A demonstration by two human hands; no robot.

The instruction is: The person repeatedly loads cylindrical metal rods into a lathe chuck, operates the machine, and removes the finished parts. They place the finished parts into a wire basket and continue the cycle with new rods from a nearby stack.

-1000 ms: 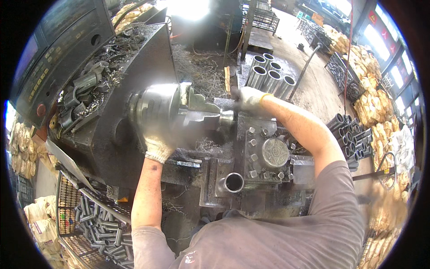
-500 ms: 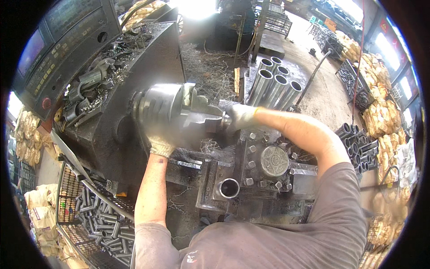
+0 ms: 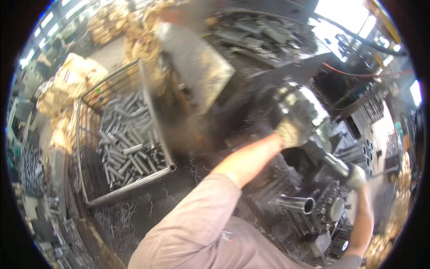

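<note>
A metal lathe chuck (image 3: 313, 102) stands right of centre. Against its near side lies my left hand (image 3: 293, 125) in a knitted glove with dark fingers, laid over the chuck and somewhat blurred. My right hand (image 3: 357, 176), gloved as well, is closed round the outer end of a shiny metal tube (image 3: 336, 164). The tube's other end points into the chuck jaws (image 3: 320, 136); how deep it sits is not clear. Below it, another metal tube (image 3: 298, 204) with an open end rests on the machine by the bolted tool post (image 3: 333, 208).
A wire basket (image 3: 125, 190) full of short metal tubes (image 3: 130, 152) stands at the left. A pale metal panel (image 3: 197, 67) juts out at upper centre, near metal scrap (image 3: 260, 36). Several longer tubes (image 3: 365, 154) stand beyond my right hand. Tan sacks (image 3: 74, 85) are piled at far left.
My view has swung left, bringing the tube basket toward the middle and the chuck to the right. My left hand stays on the chuck; my right hand now shows farther from the jaws, with more tube exposed.
</note>
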